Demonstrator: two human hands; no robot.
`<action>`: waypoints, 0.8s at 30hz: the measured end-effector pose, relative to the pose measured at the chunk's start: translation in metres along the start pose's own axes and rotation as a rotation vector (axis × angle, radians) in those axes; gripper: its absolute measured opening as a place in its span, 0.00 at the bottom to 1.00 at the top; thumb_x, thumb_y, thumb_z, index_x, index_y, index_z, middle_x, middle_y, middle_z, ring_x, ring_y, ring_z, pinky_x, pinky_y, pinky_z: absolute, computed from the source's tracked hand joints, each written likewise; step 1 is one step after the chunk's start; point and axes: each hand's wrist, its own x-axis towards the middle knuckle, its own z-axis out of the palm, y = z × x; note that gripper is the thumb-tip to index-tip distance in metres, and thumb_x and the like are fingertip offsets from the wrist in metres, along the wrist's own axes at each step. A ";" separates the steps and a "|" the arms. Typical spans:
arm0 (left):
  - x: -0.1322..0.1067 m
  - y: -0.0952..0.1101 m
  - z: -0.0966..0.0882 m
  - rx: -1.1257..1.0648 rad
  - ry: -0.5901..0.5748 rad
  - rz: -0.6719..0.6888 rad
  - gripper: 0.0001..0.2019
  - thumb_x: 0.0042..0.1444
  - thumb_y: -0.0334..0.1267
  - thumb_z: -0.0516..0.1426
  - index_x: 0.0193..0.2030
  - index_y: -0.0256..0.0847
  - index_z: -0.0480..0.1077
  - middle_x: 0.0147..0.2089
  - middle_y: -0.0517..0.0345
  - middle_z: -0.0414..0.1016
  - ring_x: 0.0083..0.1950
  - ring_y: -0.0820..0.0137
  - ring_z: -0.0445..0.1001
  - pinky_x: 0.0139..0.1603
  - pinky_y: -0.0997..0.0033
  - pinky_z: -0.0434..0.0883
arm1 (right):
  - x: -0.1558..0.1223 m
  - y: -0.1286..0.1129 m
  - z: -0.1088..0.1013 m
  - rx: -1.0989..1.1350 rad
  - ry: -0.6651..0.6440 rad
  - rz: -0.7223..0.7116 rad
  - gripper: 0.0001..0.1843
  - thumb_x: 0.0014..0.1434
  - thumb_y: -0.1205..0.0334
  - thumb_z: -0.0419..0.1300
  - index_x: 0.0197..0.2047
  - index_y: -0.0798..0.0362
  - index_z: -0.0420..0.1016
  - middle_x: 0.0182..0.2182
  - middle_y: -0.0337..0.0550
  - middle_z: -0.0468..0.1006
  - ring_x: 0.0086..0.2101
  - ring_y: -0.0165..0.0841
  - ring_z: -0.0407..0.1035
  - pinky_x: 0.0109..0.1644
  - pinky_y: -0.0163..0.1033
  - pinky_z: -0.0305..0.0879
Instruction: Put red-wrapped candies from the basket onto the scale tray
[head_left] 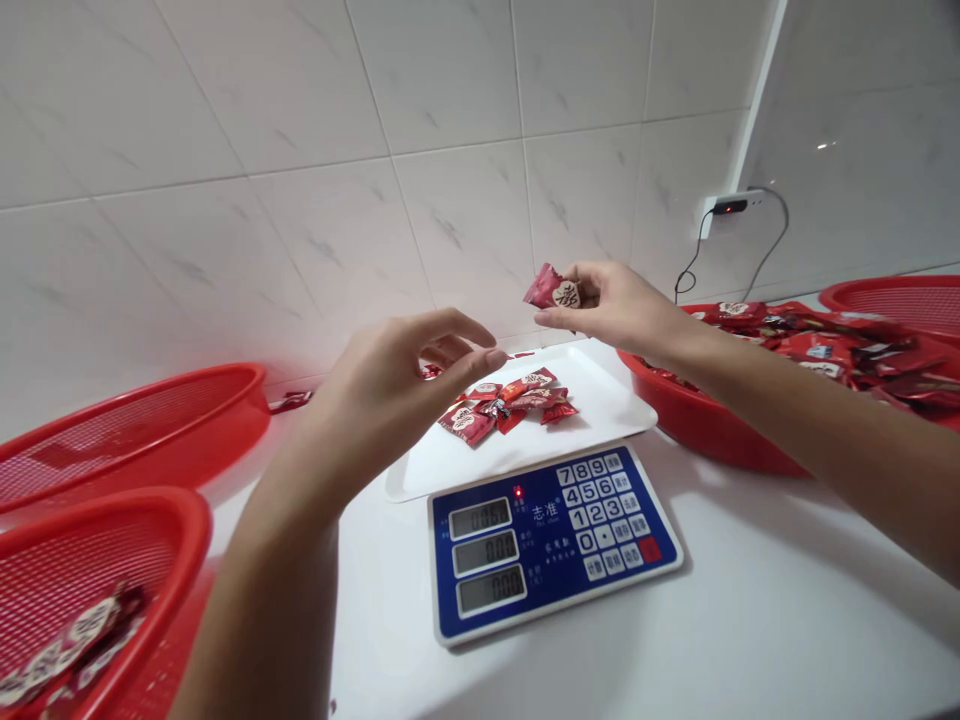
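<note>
My right hand [611,305] pinches a red wrapped candy [551,289] in the air above the far side of the scale's white pan [607,400]. Several red candies [510,402] lie in a small pile on that pan. My left hand [405,375] hovers over the pan's left part, fingers curled loosely with the tips apart and nothing in them. The scale's blue panel [555,540] with keypad and three displays faces me.
A red basket [720,430] heaped with red candies stands at the right, another red basket [900,298] behind it. Two red mesh baskets [135,425] sit at the left; the nearer basket [112,570] holds a few candies. A plug and cable [731,207] hang on the tiled wall.
</note>
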 end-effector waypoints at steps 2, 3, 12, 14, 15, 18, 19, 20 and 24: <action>0.000 0.000 0.000 -0.001 -0.006 -0.005 0.12 0.60 0.52 0.57 0.40 0.48 0.76 0.37 0.63 0.80 0.37 0.72 0.77 0.34 0.75 0.68 | -0.001 0.000 -0.001 -0.007 0.002 0.007 0.17 0.51 0.57 0.68 0.42 0.58 0.76 0.28 0.40 0.72 0.29 0.31 0.65 0.33 0.39 0.58; 0.000 0.000 0.000 -0.001 -0.009 -0.007 0.12 0.60 0.51 0.57 0.40 0.48 0.76 0.37 0.63 0.80 0.37 0.72 0.77 0.34 0.75 0.68 | -0.002 0.000 -0.002 -0.005 0.001 0.009 0.17 0.51 0.57 0.68 0.41 0.58 0.76 0.28 0.40 0.73 0.29 0.30 0.65 0.33 0.39 0.58; 0.001 -0.002 -0.001 -0.001 -0.020 -0.023 0.14 0.59 0.53 0.57 0.41 0.48 0.77 0.38 0.60 0.80 0.36 0.70 0.77 0.32 0.74 0.69 | -0.014 0.006 -0.013 -0.186 -0.184 0.160 0.11 0.49 0.59 0.67 0.32 0.54 0.70 0.25 0.38 0.71 0.26 0.30 0.64 0.28 0.37 0.54; 0.001 -0.002 -0.001 -0.003 -0.017 -0.025 0.14 0.59 0.53 0.57 0.41 0.47 0.77 0.38 0.59 0.80 0.36 0.69 0.77 0.31 0.74 0.69 | -0.018 0.011 -0.020 -0.233 -0.162 0.158 0.12 0.50 0.56 0.66 0.31 0.53 0.69 0.25 0.37 0.70 0.26 0.30 0.63 0.29 0.38 0.54; 0.001 -0.002 -0.001 -0.005 -0.019 -0.023 0.14 0.59 0.53 0.57 0.41 0.47 0.77 0.38 0.59 0.80 0.36 0.69 0.77 0.31 0.74 0.69 | -0.020 0.014 -0.026 -0.267 -0.145 0.158 0.12 0.50 0.54 0.66 0.31 0.52 0.69 0.24 0.37 0.69 0.26 0.31 0.63 0.29 0.38 0.54; 0.001 -0.001 -0.001 -0.014 -0.026 -0.020 0.14 0.59 0.52 0.57 0.41 0.48 0.77 0.39 0.59 0.80 0.37 0.69 0.77 0.32 0.73 0.69 | -0.027 0.026 -0.049 -0.397 -0.064 0.159 0.12 0.50 0.53 0.65 0.31 0.50 0.68 0.25 0.38 0.70 0.26 0.33 0.63 0.30 0.40 0.54; 0.001 -0.001 -0.001 -0.013 -0.028 -0.022 0.14 0.59 0.52 0.57 0.41 0.48 0.77 0.40 0.59 0.80 0.37 0.69 0.77 0.33 0.73 0.70 | -0.029 0.032 -0.059 -0.460 -0.028 0.178 0.12 0.50 0.54 0.65 0.30 0.49 0.67 0.25 0.39 0.71 0.27 0.34 0.63 0.31 0.41 0.54; 0.001 -0.001 0.000 -0.010 -0.024 -0.027 0.14 0.59 0.53 0.57 0.41 0.47 0.77 0.40 0.58 0.80 0.38 0.68 0.77 0.34 0.72 0.70 | -0.032 0.039 -0.070 -0.526 0.011 0.202 0.12 0.50 0.54 0.66 0.30 0.49 0.66 0.26 0.40 0.71 0.27 0.35 0.64 0.32 0.42 0.54; 0.005 -0.006 0.005 -0.036 0.038 -0.059 0.17 0.57 0.55 0.58 0.44 0.45 0.75 0.43 0.54 0.80 0.44 0.64 0.77 0.45 0.65 0.73 | -0.044 0.074 -0.112 -0.735 0.040 0.299 0.10 0.47 0.62 0.66 0.28 0.48 0.66 0.26 0.48 0.73 0.28 0.39 0.64 0.33 0.46 0.55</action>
